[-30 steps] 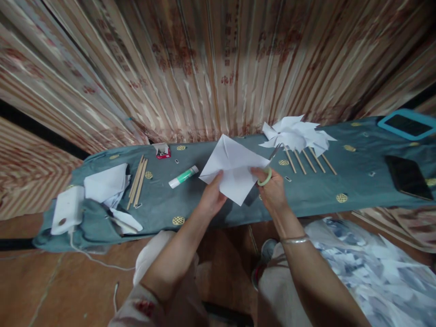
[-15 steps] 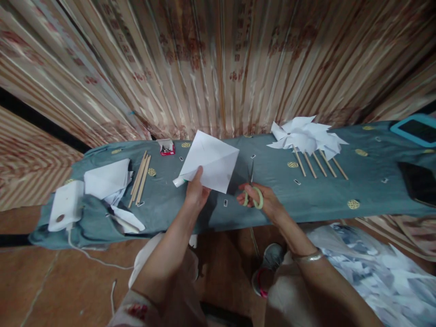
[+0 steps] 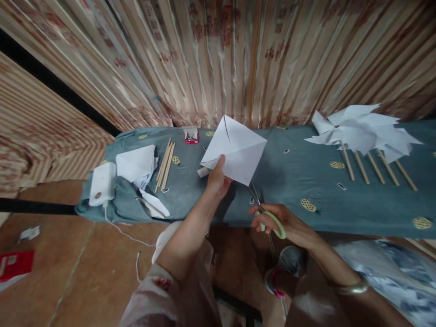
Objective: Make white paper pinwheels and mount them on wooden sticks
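My left hand pinches a square sheet of white paper near its lower left edge, thumb on top. Crease lines cross the sheet, and a dark slit runs inward from its top corner. My right hand grips scissors with pale green handles, fingers through the loops. Their blades are slightly apart and point up at the sheet's bottom corner; whether they touch it I cannot tell. Behind the sheet, by my left hand, lies a small white roll or tube, partly hidden.
On the narrow cloth-covered table are wooden sticks, an open red box of small metal pieces, stacked paper and a white corded device. Paper pinwheels lie right. A bag of paper scraps stands below.
The view has turned left, so things sit further right. The scissors are now at the paper's bottom corner with blades spread wider. The slit at the top corner now shows clearly.
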`<act>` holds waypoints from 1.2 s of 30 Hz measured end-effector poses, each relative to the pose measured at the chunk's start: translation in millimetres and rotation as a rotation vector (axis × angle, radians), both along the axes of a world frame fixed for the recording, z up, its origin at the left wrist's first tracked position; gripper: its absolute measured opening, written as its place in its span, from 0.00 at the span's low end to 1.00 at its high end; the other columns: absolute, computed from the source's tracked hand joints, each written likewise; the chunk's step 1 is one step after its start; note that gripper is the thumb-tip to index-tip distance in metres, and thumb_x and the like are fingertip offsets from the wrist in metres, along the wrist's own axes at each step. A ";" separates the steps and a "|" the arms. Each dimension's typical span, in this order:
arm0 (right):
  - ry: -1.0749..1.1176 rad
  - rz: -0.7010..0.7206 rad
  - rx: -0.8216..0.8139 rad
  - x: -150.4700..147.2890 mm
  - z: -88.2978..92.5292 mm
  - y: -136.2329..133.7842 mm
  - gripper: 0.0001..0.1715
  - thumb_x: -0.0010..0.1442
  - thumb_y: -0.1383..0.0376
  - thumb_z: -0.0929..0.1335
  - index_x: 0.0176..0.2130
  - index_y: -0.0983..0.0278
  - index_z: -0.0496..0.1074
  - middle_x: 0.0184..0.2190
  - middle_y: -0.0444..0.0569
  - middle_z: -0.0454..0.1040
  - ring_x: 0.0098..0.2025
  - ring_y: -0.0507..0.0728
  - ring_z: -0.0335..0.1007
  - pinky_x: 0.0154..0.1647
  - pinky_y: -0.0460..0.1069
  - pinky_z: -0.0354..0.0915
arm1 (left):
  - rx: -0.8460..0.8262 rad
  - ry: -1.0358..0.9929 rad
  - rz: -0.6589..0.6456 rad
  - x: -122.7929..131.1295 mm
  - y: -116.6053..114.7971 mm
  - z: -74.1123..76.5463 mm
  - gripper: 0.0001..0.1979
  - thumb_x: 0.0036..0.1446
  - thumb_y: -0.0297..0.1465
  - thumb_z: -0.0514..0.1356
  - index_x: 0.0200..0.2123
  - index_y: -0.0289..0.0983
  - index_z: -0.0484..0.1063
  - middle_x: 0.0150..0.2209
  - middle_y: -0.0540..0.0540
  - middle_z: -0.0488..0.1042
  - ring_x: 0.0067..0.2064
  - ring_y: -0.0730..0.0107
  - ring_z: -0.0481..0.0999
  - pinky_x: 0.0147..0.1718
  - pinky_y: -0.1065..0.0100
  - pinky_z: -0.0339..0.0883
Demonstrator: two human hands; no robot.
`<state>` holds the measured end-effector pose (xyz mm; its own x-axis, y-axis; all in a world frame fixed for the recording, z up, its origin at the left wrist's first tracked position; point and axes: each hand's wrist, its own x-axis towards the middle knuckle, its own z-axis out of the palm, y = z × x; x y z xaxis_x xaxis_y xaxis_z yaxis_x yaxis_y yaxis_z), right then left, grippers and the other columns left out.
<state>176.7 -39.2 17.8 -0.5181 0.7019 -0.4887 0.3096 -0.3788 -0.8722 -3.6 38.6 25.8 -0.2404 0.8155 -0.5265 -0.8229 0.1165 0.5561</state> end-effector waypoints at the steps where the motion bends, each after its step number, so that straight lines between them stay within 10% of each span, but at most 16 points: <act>1: 0.000 0.005 0.005 -1.6 -0.2 0.7 0.33 0.50 0.41 0.71 0.41 0.66 0.73 0.31 0.50 0.77 0.31 0.54 0.74 0.29 0.48 0.67 | 0.000 -0.004 0.005 -0.8 0.5 0.2 0.06 0.63 0.25 0.58 0.41 0.34 0.75 0.28 0.50 0.79 0.26 0.75 0.77 0.38 0.72 0.74; 36: 0.142 -0.115 0.033 -12.4 -0.2 15.3 0.29 0.48 0.43 0.73 0.33 0.65 0.71 0.23 0.43 0.71 0.23 0.49 0.66 0.24 0.45 0.66 | 0.009 -0.025 -0.033 5.4 2.3 -5.6 0.05 0.63 0.26 0.58 0.35 0.33 0.73 0.27 0.50 0.78 0.25 0.76 0.76 0.24 0.76 0.70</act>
